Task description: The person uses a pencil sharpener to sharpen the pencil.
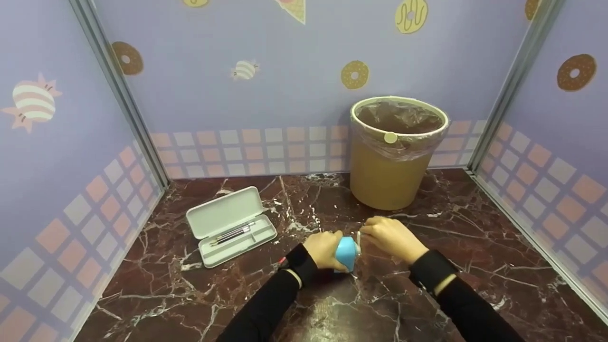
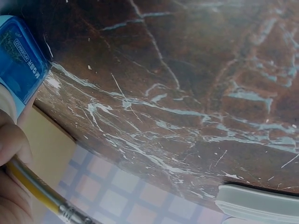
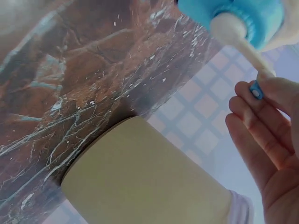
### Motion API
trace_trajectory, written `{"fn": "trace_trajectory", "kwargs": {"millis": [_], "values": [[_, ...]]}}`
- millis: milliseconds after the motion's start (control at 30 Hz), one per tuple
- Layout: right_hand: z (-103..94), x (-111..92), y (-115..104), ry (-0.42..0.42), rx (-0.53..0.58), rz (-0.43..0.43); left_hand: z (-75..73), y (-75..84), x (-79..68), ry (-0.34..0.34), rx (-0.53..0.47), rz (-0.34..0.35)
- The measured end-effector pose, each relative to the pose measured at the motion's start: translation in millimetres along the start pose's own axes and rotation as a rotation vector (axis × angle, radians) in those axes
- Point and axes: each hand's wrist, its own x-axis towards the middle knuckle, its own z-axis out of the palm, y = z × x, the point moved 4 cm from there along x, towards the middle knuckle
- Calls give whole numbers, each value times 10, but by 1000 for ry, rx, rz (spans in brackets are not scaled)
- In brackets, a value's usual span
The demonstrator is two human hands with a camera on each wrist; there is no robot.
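A blue hand-crank pencil sharpener point(image 1: 346, 254) sits on the marble table, gripped by my left hand point(image 1: 324, 249). Its clear shavings box point(image 2: 21, 58) with dark shavings inside shows in the left wrist view. Under the left hand's fingers, a yellow-and-silver pencil point(image 2: 35, 186) with a metal ferrule extends away from the sharpener; its tip end is hidden. My right hand point(image 1: 392, 237) pinches the end of the white crank point(image 3: 250, 56) between thumb and index finger, near a small blue piece point(image 3: 256, 90); its other fingers are loosely bent.
An opened pale pencil case point(image 1: 237, 254) with several striped pencils point(image 1: 233, 233) lies to the left. Behind the right hand stands a tan waste bin point(image 1: 387, 175) with a clear liner. Patterned walls point(image 1: 285, 147) enclose the table on three sides.
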Motion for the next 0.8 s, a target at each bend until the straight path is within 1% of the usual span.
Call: {"fn": "trace_trajectory", "kwargs": {"millis": [167, 300, 433, 633, 800], "values": [[123, 48, 94, -15, 7, 36, 11, 51, 4, -26, -12, 10], [207, 63, 133, -25, 13, 58, 10, 61, 15, -21, -7, 11], [290, 77, 147, -45, 31, 67, 4, 45, 16, -15, 1, 9], [405, 76, 153, -66, 50, 71, -5, 13, 8, -13, -20, 1], [482, 73, 169, -88, 69, 81, 16, -20, 12, 8, -20, 0]]}}
